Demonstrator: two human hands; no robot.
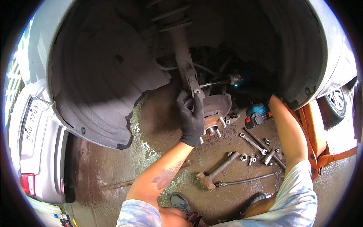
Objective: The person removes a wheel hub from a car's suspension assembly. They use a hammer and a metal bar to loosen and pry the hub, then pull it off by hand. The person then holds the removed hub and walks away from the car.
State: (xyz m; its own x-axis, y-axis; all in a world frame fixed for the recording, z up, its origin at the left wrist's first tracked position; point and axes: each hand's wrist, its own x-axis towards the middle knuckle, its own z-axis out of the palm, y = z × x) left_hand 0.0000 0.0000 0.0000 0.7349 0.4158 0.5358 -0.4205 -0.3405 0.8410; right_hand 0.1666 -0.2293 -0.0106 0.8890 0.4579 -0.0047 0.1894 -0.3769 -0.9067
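Observation:
My left hand (192, 118), in a black glove, is closed round the lower bracket of the strut (192, 77), its thumb just beneath a bolt. Some of its fingers are hidden behind the metal. Below it the rusty wheel hub (212, 123) with its studs is exposed. My right hand (266, 90), gloved and mostly lost in shadow, grips a cordless impact wrench (235, 79) with a blue and black battery (257, 114). A small light glows by its nose. From there a long socket extension (217, 82) reaches to the strut bracket.
On the wet floor lie a hammer (219, 171), a combination wrench (253, 143), a long-handled bar (245, 181) and several sockets and bolts. An orange jack or stand (313, 132) is at the right. The wheel-arch liner (98, 83) curves around my work; another car (41, 151) stands left.

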